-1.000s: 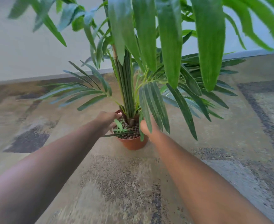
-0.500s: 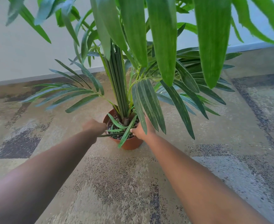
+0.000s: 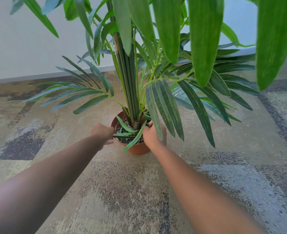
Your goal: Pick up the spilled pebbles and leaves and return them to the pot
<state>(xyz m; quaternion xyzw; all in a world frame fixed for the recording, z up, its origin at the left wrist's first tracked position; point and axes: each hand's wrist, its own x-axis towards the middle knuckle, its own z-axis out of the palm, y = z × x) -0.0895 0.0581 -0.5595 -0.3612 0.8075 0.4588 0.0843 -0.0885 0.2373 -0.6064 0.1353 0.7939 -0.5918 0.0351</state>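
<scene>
Terracotta-coloured plastic pot [image 3: 136,149] is standing upright on a patterned carpet [image 3: 122,191], holding a tall artificial palm [image 3: 131,81], and both bare hands are reaching to its rim. Compared with a second ago, the left hand [image 3: 103,133] is sliding off the top of the pot to its left outer edge, while the right hand [image 3: 153,135] is staying at the right rim; a loose frond of leaves [image 3: 131,134] that was lying flat by the left hand is now resting across the pebbles [image 3: 140,141] inside the pot, its tip hanging over the front rim. That suggests the leaves are already back in the pot and the work is close to finishing, though the overhanging tip may still want tucking in. No stray pebbles are showing on the carpet, whose speckled pattern could be hiding small ones. Both arms are stretching forward nearly straight. The left hand's fingers are curling closed, seemingly pinching the frond's stem at the rim, though the contact is hard to confirm. The right hand's fingers are bending loosely over the rim, partly hidden behind a hanging leaf, so whether they are holding anything cannot be told.
</scene>
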